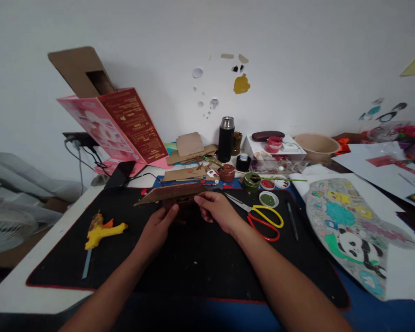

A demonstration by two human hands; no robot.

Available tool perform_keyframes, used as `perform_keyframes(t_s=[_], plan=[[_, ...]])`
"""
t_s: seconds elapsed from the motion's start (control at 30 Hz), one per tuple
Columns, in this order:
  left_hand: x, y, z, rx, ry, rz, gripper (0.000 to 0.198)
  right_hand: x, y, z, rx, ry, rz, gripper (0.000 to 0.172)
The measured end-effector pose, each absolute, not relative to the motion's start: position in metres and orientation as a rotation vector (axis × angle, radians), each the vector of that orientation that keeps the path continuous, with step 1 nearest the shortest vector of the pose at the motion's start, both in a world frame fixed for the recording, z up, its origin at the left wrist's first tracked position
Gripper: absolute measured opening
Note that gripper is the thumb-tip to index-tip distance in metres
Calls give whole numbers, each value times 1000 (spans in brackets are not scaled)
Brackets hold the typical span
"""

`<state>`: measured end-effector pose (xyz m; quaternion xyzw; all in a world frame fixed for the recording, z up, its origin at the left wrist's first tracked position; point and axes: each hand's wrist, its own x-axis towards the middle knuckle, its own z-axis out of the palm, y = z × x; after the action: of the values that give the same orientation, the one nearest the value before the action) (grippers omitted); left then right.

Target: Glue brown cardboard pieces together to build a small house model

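Left hand (159, 227) clamps a brown board (173, 192) over the mat's (200, 276) twelve o'clock, seemingly steadying it; the right hand (217, 210) curls at its edge, pinching or not I can't tell. Glue gun (102, 231) at nine, scissors (264, 220) at two, probably for easy reach.

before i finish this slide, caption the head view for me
The left hand and right hand hold a brown piece over a black mat, between glue gun and scissors.

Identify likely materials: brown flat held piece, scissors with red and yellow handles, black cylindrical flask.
Brown flat held piece: probably matte cardboard; dull, rough edge.
Scissors: apparently metal blades, grey sheen; likely smooth plastic handles, uniformly bright.
Black cylindrical flask: polished metal top, seemingly, from bright reflections; dark body's material unclear.
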<state>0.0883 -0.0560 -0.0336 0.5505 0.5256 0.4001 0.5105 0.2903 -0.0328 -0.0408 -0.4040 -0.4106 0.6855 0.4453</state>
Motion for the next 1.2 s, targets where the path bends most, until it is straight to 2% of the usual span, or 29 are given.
perform_keyframes(t_s=[0.27, 0.4, 0.53, 0.67, 0.93, 1.13, 1.2], plan=[[92, -62, -26, 1590, 1366, 903, 69, 292, -33, -36, -934, -959, 1696, 49], [84, -66, -26, 1508, 1266, 935, 66, 295, -32, -32, -918, -941, 1683, 49], [70, -70, -25, 1262, 1158, 1059, 70, 296, -31, -32, -898, -933, 1688, 48], [59, -75, -23, 1105, 1100, 1125, 61, 296, -31, -34, -910, -952, 1701, 47], [31, -62, -9, 1050, 1373, 1404, 55, 297, -32, -33, -901, -971, 1711, 48], [26, -39, 27, 1473, 1343, 918, 68, 297, -36, -33, -888, -1130, 1786, 46], [34, -32, 32, 1520, 1291, 800, 63, 297, -37, -34, -907, -1204, 1793, 46]])
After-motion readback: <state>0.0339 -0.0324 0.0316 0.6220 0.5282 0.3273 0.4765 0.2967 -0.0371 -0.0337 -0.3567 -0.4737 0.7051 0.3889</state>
